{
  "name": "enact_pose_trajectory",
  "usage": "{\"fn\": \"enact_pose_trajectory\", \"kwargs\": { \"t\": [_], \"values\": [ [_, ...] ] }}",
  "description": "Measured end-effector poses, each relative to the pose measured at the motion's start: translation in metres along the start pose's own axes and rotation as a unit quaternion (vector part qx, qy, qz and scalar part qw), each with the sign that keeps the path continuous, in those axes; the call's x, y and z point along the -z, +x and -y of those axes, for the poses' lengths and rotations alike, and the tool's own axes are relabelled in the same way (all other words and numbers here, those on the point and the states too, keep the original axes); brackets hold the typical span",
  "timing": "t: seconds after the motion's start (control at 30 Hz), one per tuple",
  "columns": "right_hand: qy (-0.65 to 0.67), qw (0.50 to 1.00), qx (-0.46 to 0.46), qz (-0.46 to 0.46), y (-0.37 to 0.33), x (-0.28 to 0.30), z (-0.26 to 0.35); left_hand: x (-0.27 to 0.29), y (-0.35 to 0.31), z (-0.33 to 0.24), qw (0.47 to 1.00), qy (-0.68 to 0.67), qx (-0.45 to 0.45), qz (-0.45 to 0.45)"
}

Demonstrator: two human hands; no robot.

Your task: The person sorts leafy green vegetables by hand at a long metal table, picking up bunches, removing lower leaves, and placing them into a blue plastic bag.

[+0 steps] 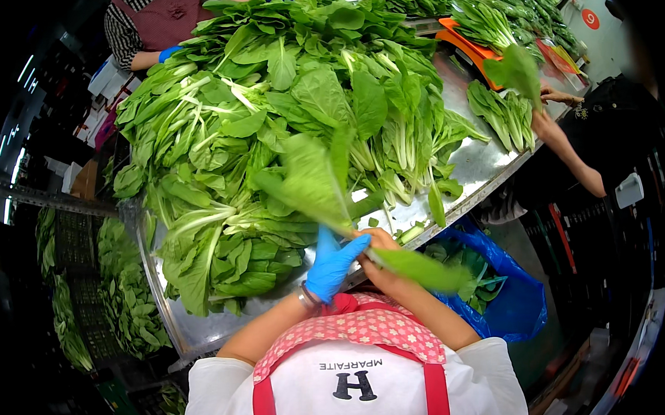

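Close in front of my body, both hands meet at the table's near edge. My left hand (332, 265), in a blue glove, is closed around the lower stems of a bunch of leafy greens (311, 181), whose broad leaves point up and away, blurred by motion. Bare, my right hand (381, 248) touches the base of that bunch, fingers curled. A single green leaf (422, 271) sticks out to the right from under it, apparently gripped at its stem. Beyond my hands, a big heap of leafy greens (277, 123) with pale stalks covers much of the metal table (490, 166).
A blue plastic bag (517, 304) with leaf scraps hangs below the table's right edge. An orange scale (466, 46) bears greens at the far right. One co-worker's hand (548, 117) holds greens there; another person (159, 18) stands far left. Black crates (78, 245) of greens sit left.
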State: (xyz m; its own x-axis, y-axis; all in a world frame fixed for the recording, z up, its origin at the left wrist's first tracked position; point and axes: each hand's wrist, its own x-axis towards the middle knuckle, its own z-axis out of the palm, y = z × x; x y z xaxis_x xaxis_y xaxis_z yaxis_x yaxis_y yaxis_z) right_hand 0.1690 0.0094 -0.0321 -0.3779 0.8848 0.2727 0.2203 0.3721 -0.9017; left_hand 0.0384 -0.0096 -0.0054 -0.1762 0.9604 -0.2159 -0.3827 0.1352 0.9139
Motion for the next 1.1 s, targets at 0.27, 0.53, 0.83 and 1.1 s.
{"fn": "enact_pose_trajectory", "kwargs": {
  "t": [0.27,0.53,0.83,1.1],
  "values": [
    [0.316,0.896,-0.164,-0.264,-0.049,0.035,-0.006,0.009,0.008,-0.017,0.968,-0.204,0.098,0.105],
    [0.387,0.778,-0.383,-0.315,-0.079,0.108,-0.03,0.068,0.003,-0.096,0.985,-0.043,0.091,0.142],
    [-0.288,0.95,0.034,-0.117,0.127,0.024,-0.06,0.108,-0.005,-0.103,0.975,-0.139,0.154,-0.076],
    [-0.156,0.978,-0.035,-0.132,0.149,0.027,-0.043,0.071,-0.021,-0.056,0.908,-0.415,0.046,0.046]
  ]
}}
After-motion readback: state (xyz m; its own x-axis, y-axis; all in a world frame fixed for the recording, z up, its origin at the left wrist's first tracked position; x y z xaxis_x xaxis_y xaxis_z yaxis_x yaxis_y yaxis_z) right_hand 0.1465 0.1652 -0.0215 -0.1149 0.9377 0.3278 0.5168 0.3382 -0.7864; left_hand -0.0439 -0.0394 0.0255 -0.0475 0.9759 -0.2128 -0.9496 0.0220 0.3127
